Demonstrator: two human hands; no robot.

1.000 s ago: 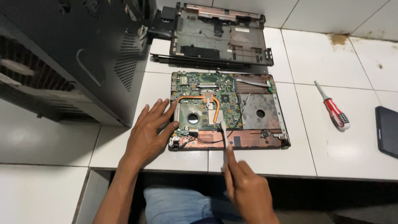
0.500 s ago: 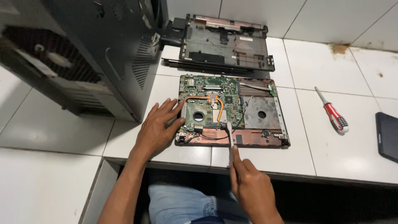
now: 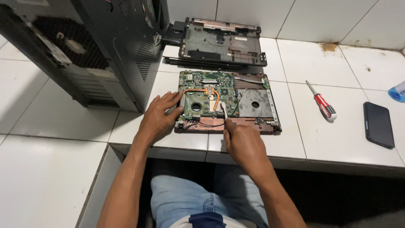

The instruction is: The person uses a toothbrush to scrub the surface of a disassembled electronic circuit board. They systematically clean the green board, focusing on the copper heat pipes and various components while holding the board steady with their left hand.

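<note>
An opened laptop base point(image 3: 253, 103) lies on the white tiled counter, its green circuit board point(image 3: 209, 84) and copper heat pipe point(image 3: 213, 95) exposed. My left hand point(image 3: 158, 116) rests flat on the base's left edge, fingers spread, beside the round fan opening point(image 3: 196, 106). My right hand point(image 3: 242, 141) is closed on a thin light-coloured tool point(image 3: 224, 111) whose tip points at the board near the heat pipe.
A second laptop shell point(image 3: 219, 42) lies behind the base. A black computer tower point(image 3: 97, 46) stands at the left. A red-and-white screwdriver point(image 3: 321, 101) and a dark phone point(image 3: 378, 124) lie to the right, a blue object point(image 3: 397, 91) at the far right edge.
The view has shifted slightly. My right hand and its tool have stayed at the board; my left hand still rests on the base's left edge.
</note>
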